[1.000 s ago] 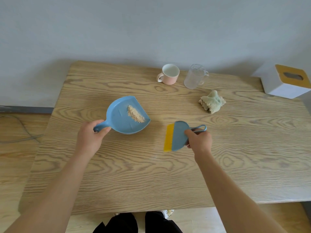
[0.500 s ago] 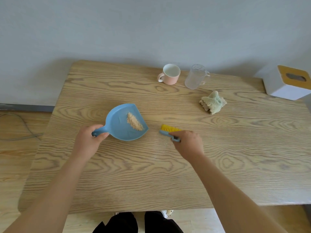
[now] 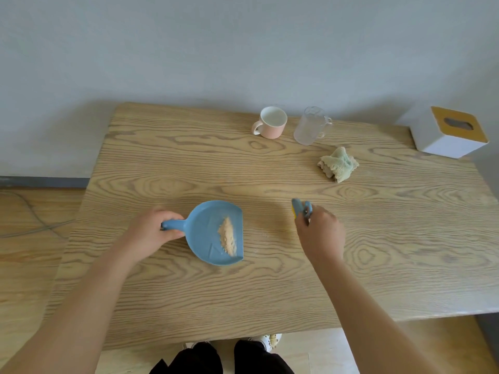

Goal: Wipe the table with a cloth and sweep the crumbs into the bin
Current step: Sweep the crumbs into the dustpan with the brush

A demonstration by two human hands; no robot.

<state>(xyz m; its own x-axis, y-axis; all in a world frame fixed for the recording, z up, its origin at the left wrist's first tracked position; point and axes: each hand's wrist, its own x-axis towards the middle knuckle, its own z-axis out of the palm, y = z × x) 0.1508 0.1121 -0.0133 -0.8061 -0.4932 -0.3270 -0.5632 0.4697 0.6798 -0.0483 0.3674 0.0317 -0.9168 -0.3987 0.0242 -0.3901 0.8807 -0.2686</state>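
"Crumbs, location?"
"One heap, inside the one dustpan, mid-table. Left hand wraps its fingers round the handle."
"Other containers?"
"One pink mug and one clear cup, upright at the far edge, contents not discernible. One tissue box, far right corner."
"Cloth?"
"One, crumpled, near the cup, clear of both hands."
"Right hand?"
"Fingers curled round one brush, blurred, right of the dustpan."

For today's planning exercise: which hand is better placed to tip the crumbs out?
Left. The left hand grips the blue plastic dustpan by its handle, tan crumb pile inside; the right hand holds a small blue brush.
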